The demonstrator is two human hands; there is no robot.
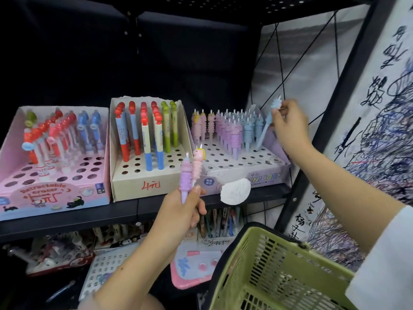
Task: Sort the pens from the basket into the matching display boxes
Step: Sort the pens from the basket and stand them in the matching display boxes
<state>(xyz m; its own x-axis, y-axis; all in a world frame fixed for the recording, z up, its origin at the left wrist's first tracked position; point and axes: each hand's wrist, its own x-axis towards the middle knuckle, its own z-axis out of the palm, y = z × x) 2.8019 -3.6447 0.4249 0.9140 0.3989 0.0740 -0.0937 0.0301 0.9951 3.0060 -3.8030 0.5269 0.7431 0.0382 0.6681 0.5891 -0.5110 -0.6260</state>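
The slotted green plastic basket (279, 271) looks matt. The three perforated display boxes, pink (13, 157), beige (116, 175) and lilac (263, 175), are printed cardboard, the beige one rough-edged. The black metal shelf (67, 217) is smooth. The unicorn pens' ridged pastel grips (234, 133) appear soft, rubbery.

A black metal shelving unit (125, 211) is seen across the frame, its back panel (89, 63) dark and unlit. At right, a white sheet (380, 108) covered in ink scribbles is hung.
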